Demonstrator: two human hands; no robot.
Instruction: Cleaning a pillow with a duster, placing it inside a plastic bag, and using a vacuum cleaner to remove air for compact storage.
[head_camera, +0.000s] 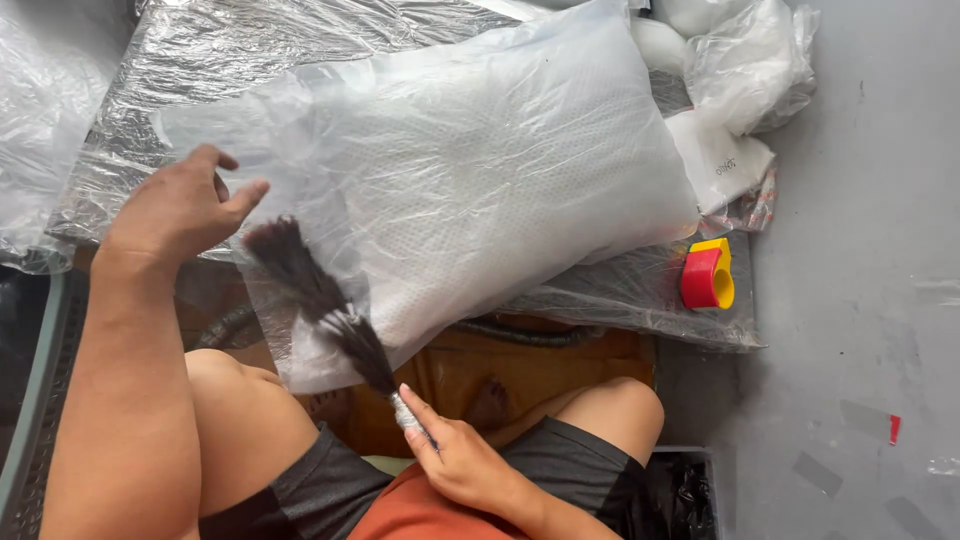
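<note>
A white pillow lies partly inside a clear plastic bag on a plastic-covered work surface. My left hand holds the open edge of the bag at its left end. My right hand grips the silver-wrapped handle of a dark bristle brush. The brush slants up and to the left, its bristles lying against the bag's mouth near my left hand. My bare knees sit below the surface.
A red and yellow tape dispenser sits at the right edge of the plastic sheet. White bagged goods are piled at the back right. Grey floor lies to the right, a black bin beside my right knee.
</note>
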